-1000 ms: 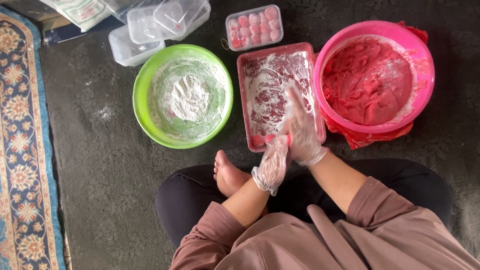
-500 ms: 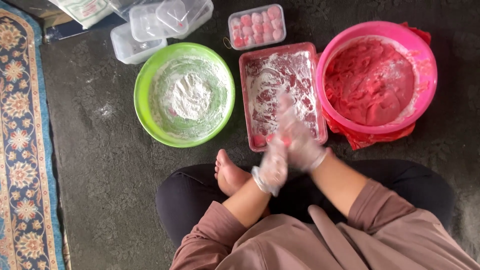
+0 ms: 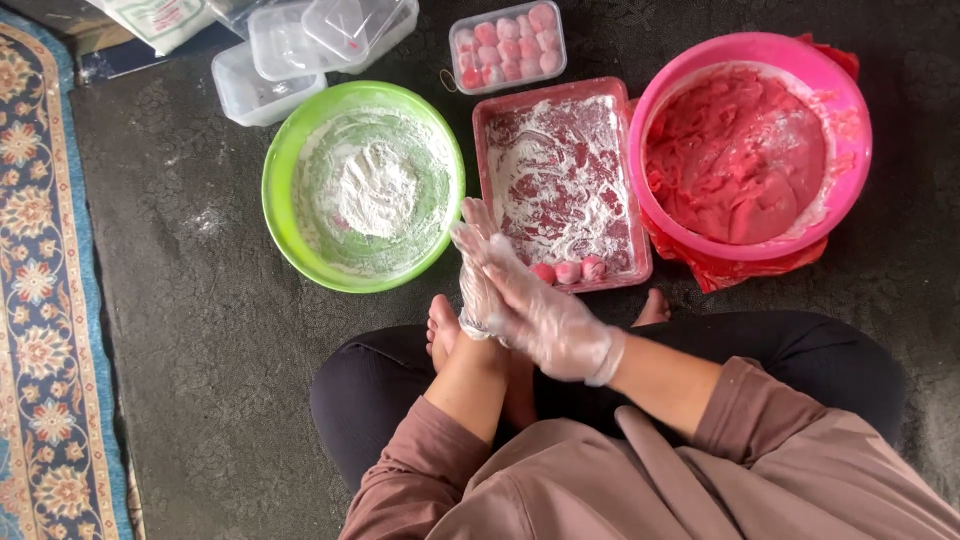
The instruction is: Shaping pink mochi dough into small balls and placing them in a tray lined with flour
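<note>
Both my hands wear clear plastic gloves and press flat together, palm to palm, just in front of the red tray (image 3: 482, 170). My right hand (image 3: 545, 315) lies over my left hand (image 3: 474, 262), whose fingertips point at the tray's near left corner. Whatever sits between the palms is hidden. The tray is dusted with white flour, and three small pink dough balls (image 3: 568, 271) rest at its near edge. A pink basin (image 3: 852, 120) of pink dough (image 3: 735, 155) stands to the right. A green bowl (image 3: 278, 190) of white flour (image 3: 372, 190) stands to the left.
A clear lidded box of pink balls (image 3: 505, 45) lies behind the tray, with empty clear containers (image 3: 300, 45) to its left. A patterned rug (image 3: 40, 300) runs along the left edge. My bare foot (image 3: 440, 325) and crossed legs are below the hands.
My hands have come back from over the tray toward my lap and swung left, now pressed flat together. Three pink balls at the tray's near edge are uncovered.
</note>
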